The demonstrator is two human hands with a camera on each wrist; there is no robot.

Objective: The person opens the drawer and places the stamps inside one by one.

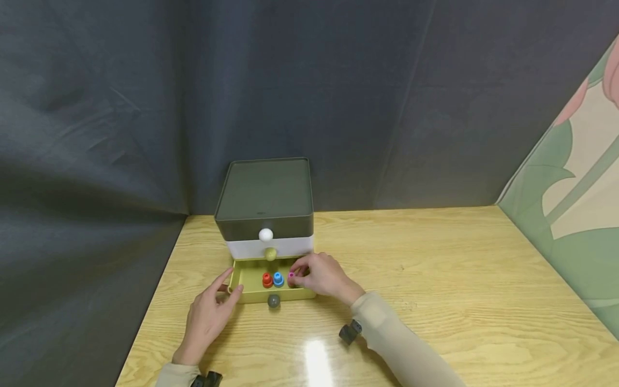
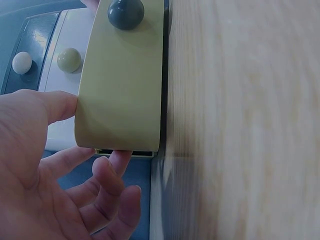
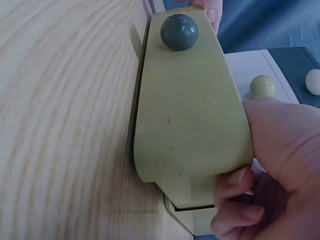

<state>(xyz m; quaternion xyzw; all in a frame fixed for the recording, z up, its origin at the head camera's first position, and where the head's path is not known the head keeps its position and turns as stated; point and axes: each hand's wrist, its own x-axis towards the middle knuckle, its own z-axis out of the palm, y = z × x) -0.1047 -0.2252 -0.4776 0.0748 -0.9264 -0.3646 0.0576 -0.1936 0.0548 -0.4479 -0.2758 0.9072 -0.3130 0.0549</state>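
Observation:
A small cabinet (image 1: pixel 265 188) with a dark top stands at the back of the wooden table. Its yellow-green bottom drawer (image 1: pixel 251 275) is pulled out, and the drawer front (image 2: pixel 122 90) (image 3: pixel 190 110) carries a grey knob (image 1: pixel 273 301) (image 2: pixel 126 12) (image 3: pixel 179 32). Inside lie a red piece (image 1: pixel 267 279), a blue piece (image 1: pixel 278 278) and a pink piece (image 1: pixel 291 276). My right hand (image 1: pixel 309 271) (image 3: pixel 280 150) reaches into the drawer's right end, its curled fingers pinching the pink piece. My left hand (image 1: pixel 220 295) (image 2: pixel 45 165) touches the drawer's left front corner with relaxed fingers.
Above the drawer are a white drawer with a pale green knob (image 1: pixel 270 253) and a dark one with a white knob (image 1: pixel 265 235). Dark cloth (image 1: pixel 96 161) hangs behind and left; a leaf-patterned panel (image 1: pixel 570 204) bounds the right. Bare tabletop (image 1: pixel 459 279) stretches to the right.

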